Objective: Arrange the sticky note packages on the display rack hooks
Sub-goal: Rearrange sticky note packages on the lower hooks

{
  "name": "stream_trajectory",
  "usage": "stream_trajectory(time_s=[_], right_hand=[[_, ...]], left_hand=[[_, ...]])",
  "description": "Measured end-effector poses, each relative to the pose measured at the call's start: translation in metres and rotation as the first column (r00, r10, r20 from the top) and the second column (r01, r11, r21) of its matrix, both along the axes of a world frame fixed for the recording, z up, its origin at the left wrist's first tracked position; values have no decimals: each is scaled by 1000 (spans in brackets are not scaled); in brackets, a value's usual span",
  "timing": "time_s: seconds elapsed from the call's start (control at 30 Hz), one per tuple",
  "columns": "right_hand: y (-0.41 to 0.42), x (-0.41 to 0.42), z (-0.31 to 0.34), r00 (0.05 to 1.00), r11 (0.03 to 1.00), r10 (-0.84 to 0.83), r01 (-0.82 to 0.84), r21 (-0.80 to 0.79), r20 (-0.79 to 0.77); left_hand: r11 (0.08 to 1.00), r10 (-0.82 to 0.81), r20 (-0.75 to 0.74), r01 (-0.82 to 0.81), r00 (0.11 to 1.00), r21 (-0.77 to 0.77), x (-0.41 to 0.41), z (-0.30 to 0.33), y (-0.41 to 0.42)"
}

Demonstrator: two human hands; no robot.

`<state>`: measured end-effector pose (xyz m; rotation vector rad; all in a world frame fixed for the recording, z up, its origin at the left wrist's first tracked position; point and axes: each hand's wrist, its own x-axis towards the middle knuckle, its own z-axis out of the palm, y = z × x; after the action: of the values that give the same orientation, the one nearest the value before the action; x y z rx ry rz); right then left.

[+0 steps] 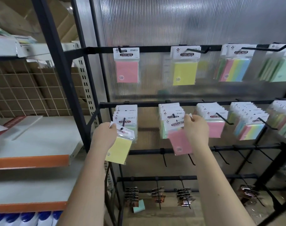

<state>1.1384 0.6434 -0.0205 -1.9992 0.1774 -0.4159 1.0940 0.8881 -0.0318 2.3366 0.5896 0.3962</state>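
Pinching a yellow sticky-note package in clear plastic [121, 144] by its top corner, the left hand [104, 135] has the header's hole at the tip of the black metal hook [123, 123] at 9 o'clock on the middle rail. The right hand [196, 128] pinches a pink sticky-note package [179, 141] by its header corner, at the neighbouring hook [173, 116] at centre. Both packages tilt. Fuller stacks hang toward 3 o'clock; single packs at 12.
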Motion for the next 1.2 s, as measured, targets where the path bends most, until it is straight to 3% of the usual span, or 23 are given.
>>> stream_trajectory(time_s=[0.23,0.47,0.63,1.2], right_hand=[[21,-17,43,941,984,76,-125,129,329],[67,-21,94,832,965,123,-226,129,541],[102,-25,122,720,924,232,-372,82,654],[140,12,148,796,918,215,-362,160,566]], left_hand=[[999,35,69,-34,997,-17,-14,15,5],[983,178,298,-158,938,-92,-27,25,10],[972,215,460,-143,861,-188,-32,29,10],[973,217,595,-126,774,-191,-34,32,13]])
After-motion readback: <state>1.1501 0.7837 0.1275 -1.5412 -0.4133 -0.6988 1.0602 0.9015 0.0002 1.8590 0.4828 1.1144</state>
